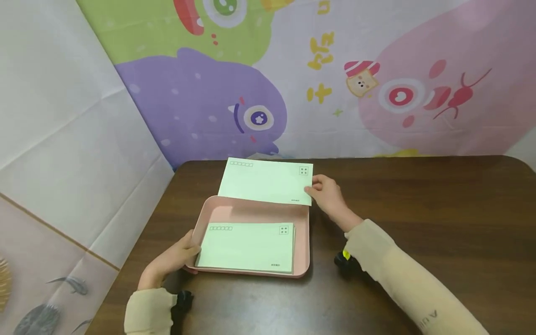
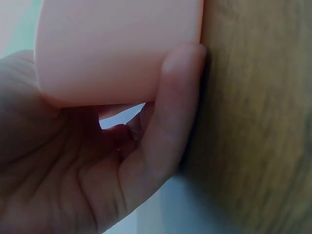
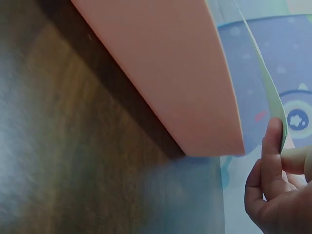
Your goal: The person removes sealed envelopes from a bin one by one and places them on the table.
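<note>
A: Rectangular pink tray (image 1: 247, 213), pattern?
B: Plain. Rectangular pale-green paper envelopes (image 1: 264, 182): 2 faces, each printed with 6 dark-outlined boxes, 1 square.
A: Broad wooden tabletop (image 1: 439, 223)?
B: Dark brown, streaked grain. Long fabric sleeves (image 1: 402, 266): cream, dark lettering on 1.

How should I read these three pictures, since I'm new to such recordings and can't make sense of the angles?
There is no machine here: a person works with two bare hands, wearing three cameras. The widest picture comes from the head, looking forward and down. The other two come from the wrists, one each, so things look close and tilted.

On the dark wooden table stands a pink tray with a stack of pale green envelopes in it. The left hand grips the tray's left side. The right hand pinches the right end of a separate envelope, which appears along the tray's far edge in the head view.
</note>
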The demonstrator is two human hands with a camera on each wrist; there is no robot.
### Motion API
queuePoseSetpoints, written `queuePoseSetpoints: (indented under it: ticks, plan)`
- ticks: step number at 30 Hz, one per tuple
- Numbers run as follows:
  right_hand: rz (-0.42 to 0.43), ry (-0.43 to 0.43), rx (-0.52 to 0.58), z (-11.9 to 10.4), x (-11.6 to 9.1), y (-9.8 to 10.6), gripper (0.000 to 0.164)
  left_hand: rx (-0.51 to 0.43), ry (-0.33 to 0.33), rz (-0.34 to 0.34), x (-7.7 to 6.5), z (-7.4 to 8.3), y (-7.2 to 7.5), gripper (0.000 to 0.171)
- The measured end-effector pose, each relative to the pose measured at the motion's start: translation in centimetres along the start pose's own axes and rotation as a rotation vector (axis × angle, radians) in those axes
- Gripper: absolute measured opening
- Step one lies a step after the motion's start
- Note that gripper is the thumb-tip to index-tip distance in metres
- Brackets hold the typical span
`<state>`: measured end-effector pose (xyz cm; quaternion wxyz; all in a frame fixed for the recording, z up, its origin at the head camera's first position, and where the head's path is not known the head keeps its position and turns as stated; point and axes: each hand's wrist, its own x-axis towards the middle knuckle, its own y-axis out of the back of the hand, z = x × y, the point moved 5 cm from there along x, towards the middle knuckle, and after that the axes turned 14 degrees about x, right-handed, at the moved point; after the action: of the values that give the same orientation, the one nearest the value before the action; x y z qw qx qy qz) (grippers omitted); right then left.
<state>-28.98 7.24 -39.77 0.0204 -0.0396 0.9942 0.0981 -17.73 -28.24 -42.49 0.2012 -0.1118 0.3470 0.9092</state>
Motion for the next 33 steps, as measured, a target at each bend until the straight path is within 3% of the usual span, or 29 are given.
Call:
queuePoseSetpoints:
  ticks: [20,33]
  plan:
    - [0.131,-0.083,0.019,1.6,3.1,0.9,0.033,0.019,0.003,0.018,0.2,-0.3,0.0,0.043]
    - [0.073,-0.117,-0.119,2.5,3.3,-0.1,0.039,0.019,0.004,0.027,0.1,-0.3,0.0,0.041]
